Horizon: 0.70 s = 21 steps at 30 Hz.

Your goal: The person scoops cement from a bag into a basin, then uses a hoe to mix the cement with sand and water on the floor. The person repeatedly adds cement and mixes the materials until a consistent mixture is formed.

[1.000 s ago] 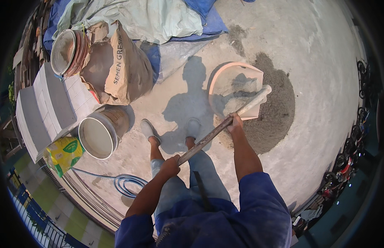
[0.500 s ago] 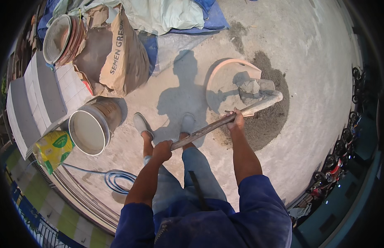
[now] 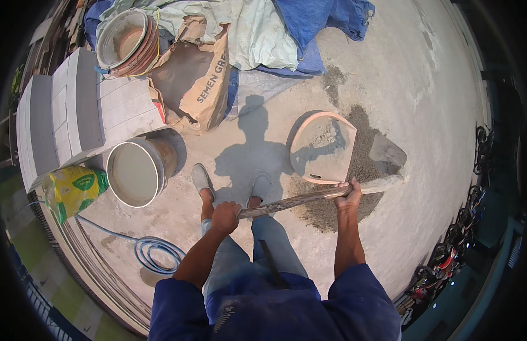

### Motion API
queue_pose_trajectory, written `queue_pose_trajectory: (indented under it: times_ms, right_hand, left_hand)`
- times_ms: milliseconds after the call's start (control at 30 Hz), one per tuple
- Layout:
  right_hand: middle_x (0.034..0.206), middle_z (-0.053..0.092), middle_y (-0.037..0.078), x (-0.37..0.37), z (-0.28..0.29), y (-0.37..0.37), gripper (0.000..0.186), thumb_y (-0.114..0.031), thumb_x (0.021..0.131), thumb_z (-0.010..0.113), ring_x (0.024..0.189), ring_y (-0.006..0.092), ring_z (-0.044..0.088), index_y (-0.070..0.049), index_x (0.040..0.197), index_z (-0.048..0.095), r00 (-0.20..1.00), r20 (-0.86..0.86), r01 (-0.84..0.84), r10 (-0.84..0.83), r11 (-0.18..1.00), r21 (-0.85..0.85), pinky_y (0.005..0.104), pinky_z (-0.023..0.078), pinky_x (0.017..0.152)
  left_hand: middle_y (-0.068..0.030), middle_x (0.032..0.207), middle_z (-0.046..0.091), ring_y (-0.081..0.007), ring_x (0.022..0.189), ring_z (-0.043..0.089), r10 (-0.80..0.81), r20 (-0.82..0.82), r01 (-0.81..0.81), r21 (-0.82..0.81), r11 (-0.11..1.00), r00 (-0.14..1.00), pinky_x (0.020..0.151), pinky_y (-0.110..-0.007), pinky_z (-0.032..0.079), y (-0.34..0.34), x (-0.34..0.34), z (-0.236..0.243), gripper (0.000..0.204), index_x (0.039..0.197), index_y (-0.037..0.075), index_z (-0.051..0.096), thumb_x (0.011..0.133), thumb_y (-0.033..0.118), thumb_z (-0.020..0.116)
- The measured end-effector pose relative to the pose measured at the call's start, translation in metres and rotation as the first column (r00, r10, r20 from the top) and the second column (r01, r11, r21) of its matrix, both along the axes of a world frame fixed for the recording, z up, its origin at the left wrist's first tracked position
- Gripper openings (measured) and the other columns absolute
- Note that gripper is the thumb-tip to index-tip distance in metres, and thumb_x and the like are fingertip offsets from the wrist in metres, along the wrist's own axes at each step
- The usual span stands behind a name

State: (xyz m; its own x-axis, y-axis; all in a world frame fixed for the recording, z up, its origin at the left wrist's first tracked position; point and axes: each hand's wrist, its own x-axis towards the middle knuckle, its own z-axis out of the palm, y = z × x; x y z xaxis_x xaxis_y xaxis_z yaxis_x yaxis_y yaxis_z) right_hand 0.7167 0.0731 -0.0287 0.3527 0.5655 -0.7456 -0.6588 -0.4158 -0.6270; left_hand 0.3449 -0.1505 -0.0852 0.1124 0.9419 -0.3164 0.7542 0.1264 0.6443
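Observation:
My left hand [image 3: 225,217] grips the near end of a long wooden handle [image 3: 286,202]; my right hand [image 3: 347,194] is closed around it further along. At its far end is a grey metal hoe blade [image 3: 388,150], resting on or just over a patch of dark sandy mix [image 3: 360,210]. Left of the blade lies a pale orange scoop-shaped tub [image 3: 323,145] with grey material in it. A bucket of grey liquid [image 3: 136,173] stands left of my feet, and an open brown paper sack [image 3: 204,85] is above it.
Stacked pails [image 3: 130,42], grey boards [image 3: 59,113] and a yellow-green sack [image 3: 76,190] sit at the left. Crumpled tarps [image 3: 297,28] lie at the top, a coiled blue hose [image 3: 158,253] at lower left. Parked motorbikes [image 3: 456,233] line the area below beyond the right edge.
The hoe head has swung right and out of the tub onto the mix beside it. My right hand has moved right and down with the handle, which lies flatter across the view.

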Motion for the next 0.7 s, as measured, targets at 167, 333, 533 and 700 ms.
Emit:
queue_pose_trajectory:
  times_ms: [167,333,533,700]
  right_hand:
    - [0.064,0.054,0.004,-0.106,0.022,-0.037,0.015,-0.022,0.086,0.063,0.062,0.0224,0.054,-0.010,0.083,0.056,0.978,-0.157,-0.137,0.133,0.991,-0.010,0.0428,0.047,0.070]
    - [0.070,0.055,0.004,-0.248,0.059,-0.069,0.012,-0.018,0.083,0.064,0.068,0.0258,0.055,-0.013,0.078,0.054,0.855,-0.197,-0.449,0.479,0.876,0.177,0.0477,0.046,0.076]
    - [0.078,0.055,0.005,-0.406,0.075,-0.085,0.012,-0.010,0.086,0.062,0.073,0.0232,0.056,-0.013,0.080,0.052,0.698,-0.259,-0.630,0.667,0.745,0.222,0.0434,0.048,0.076]
    - [0.075,0.055,0.005,-0.486,0.028,-0.080,0.007,-0.009,0.086,0.064,0.068,0.0207,0.056,-0.008,0.086,0.057,0.644,-0.141,-0.742,0.752,0.658,0.129,0.0396,0.049,0.070]
  left_hand:
    - [-0.0108,0.079,0.057,-0.0330,0.079,0.059,0.203,-0.068,-0.200,0.055,0.978,0.977,0.067,-0.047,0.045,-0.085,-0.063,0.020,0.008,0.078,0.010,0.058,0.073,0.008,0.064]
    - [-0.0111,0.084,0.058,-0.0350,0.084,0.058,0.453,-0.124,-0.459,-0.025,0.888,0.883,0.072,-0.048,0.045,-0.185,-0.101,0.041,0.015,0.080,0.009,0.058,0.070,0.009,0.069]
    - [-0.0141,0.087,0.058,-0.0374,0.085,0.057,0.768,-0.126,-0.762,0.097,0.640,0.628,0.075,-0.049,0.045,-0.243,-0.111,0.017,0.017,0.084,0.008,0.056,0.072,0.004,0.067]
    - [-0.0165,0.086,0.059,-0.0400,0.082,0.057,0.815,-0.033,-0.815,0.006,0.580,0.579,0.073,-0.049,0.045,-0.252,-0.126,-0.026,0.018,0.086,0.007,0.056,0.072,0.002,0.067]
